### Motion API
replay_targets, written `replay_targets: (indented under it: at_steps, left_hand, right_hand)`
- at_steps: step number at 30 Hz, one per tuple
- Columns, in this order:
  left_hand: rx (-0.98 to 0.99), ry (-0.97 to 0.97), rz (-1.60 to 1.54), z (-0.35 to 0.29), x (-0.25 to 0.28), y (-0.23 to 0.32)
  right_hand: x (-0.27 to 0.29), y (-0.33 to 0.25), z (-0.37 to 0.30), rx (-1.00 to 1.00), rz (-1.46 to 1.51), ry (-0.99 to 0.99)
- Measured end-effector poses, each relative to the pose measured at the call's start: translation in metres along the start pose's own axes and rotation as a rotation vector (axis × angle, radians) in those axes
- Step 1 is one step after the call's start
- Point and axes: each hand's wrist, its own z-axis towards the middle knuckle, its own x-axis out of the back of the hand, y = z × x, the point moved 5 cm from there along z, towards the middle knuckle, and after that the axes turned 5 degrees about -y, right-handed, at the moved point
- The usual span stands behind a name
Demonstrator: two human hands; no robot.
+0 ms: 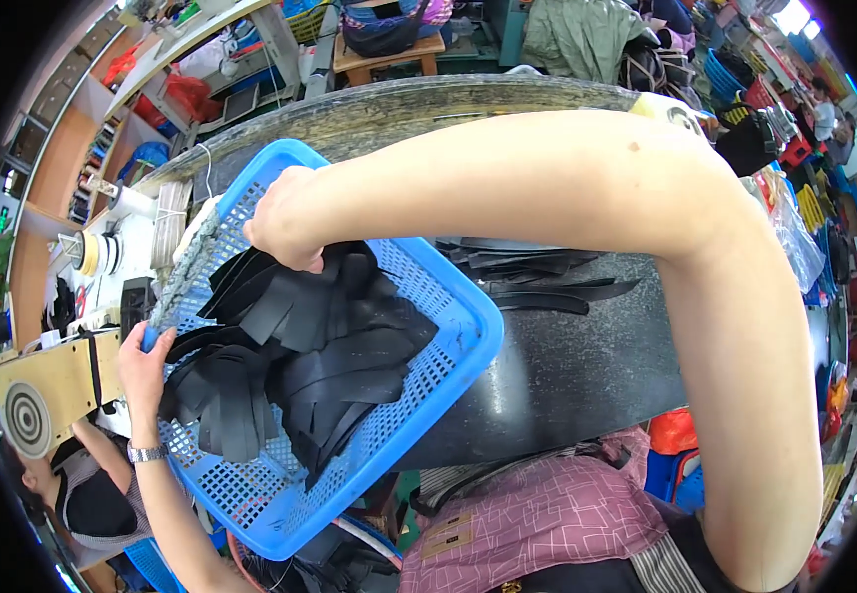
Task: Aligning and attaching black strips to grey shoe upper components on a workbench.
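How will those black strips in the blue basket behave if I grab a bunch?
The strips are probably floppy, since several bend and droop over one another in the basket. Each is likely light, as they look thin and flat. A bunch may slide apart and fan out, since they lie in loose, overlapping layers.

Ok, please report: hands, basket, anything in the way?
Left fingers on rim of blue basket; right hand over it, grip hidden. Black strips inside. Right forearm partly hides bench.
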Motion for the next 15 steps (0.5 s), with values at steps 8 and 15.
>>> replay_targets:
  at_steps: [8, 15]
  left_hand:
    - [-0.049, -0.001, -0.003, -0.004, -0.004, 0.001]
    - [-0.363, 0.311, 0.036, -0.019, 0.01, 0.03]
  right_hand:
    - [-0.015, 0.005, 0.02, 0.032, 0.001, 0.0]
    - [-0.006, 0.012, 0.002, 0.044, -0.064, 0.058]
